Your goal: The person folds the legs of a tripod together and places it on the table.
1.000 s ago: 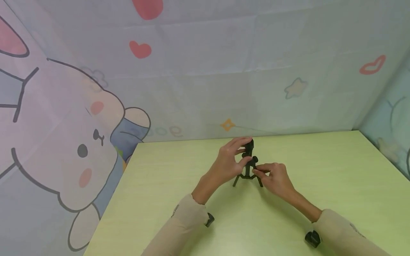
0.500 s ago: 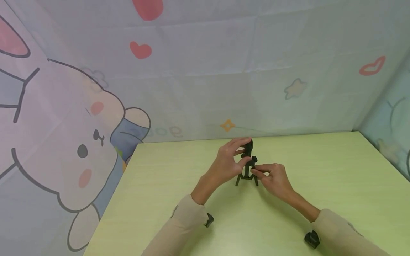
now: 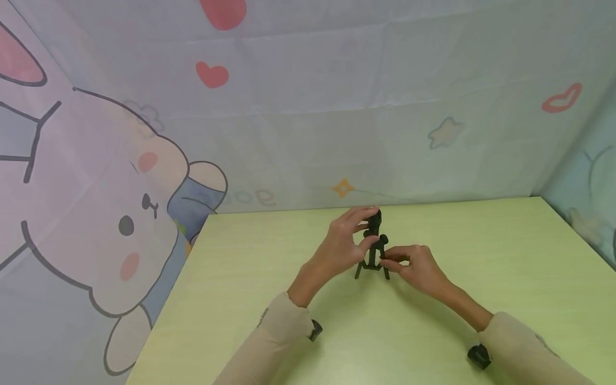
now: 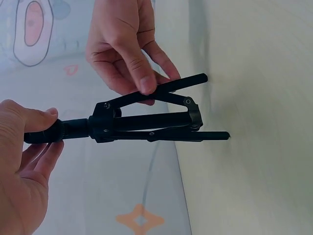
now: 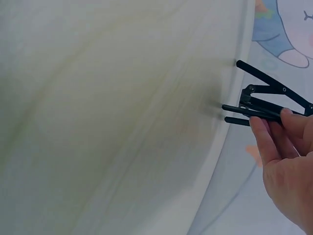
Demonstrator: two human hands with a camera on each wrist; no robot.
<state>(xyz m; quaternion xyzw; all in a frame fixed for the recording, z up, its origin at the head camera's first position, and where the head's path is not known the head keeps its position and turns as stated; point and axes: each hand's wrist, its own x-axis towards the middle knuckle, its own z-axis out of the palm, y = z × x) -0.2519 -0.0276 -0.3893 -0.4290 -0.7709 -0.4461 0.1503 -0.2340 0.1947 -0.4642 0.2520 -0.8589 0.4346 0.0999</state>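
A small black tripod [image 3: 372, 255] stands upright near the far side of the table, its short legs partly spread. My left hand [image 3: 339, 243] holds it by the top, thumb and fingers around the head; in the left wrist view the hand grips just above the round collar [image 4: 58, 131]. With thumb and fingers, my right hand [image 3: 416, 267] pinches one tripod leg [image 4: 183, 83] at about its middle. In the right wrist view several leg tips meet or nearly meet the tabletop, and the right hand [image 5: 291, 181] covers part of the held leg.
The pale green table [image 3: 240, 267] ends at a back cloth wall [image 3: 308, 133] just behind the tripod. A side cloth with a cartoon rabbit [image 3: 110, 214] borders the left. Dark wrist devices [image 3: 479, 356] hang under both sleeves.
The tripod's legs have drawn in a little from a wider spread. My right hand has slid slightly lower along the leg, while the left hand keeps its hold on the top.
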